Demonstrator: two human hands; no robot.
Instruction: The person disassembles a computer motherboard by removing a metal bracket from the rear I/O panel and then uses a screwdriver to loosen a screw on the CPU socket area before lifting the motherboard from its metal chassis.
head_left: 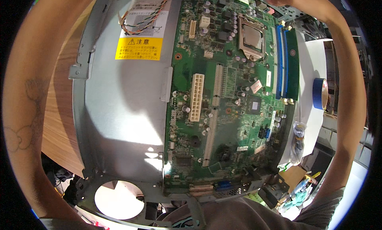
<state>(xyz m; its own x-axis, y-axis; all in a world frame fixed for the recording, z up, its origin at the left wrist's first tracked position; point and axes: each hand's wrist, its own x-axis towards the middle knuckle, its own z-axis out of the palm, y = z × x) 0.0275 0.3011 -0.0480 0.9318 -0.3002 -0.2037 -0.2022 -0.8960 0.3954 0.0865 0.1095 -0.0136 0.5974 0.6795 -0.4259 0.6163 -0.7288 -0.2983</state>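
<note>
From my station I see a brown wood-grain worktop (59, 122) along the left, beside the work itself: an open grey sheet-metal computer chassis (129, 88), centred and filling most of my view. A large green rectangular circuit board (227, 120) sits in its right half. My left forearm (28, 90) runs up past the left side, its hand out of frame, so I cannot tell how those fingers are set. My right hand (294, 1) is at the far right corner, fingers against the perforated metal; whether they are clamped, I cannot tell. Two long blue memory slots (279, 63) line the board's right edge. Beyond the chassis's right wall lie a clear plastic bag with dark contents (298, 144) and a blue tape roll (318, 94). A square silver processor (252, 36) sits far back, and thin multicoloured wires (137, 32) loop above a yellow label (139, 49).
</note>
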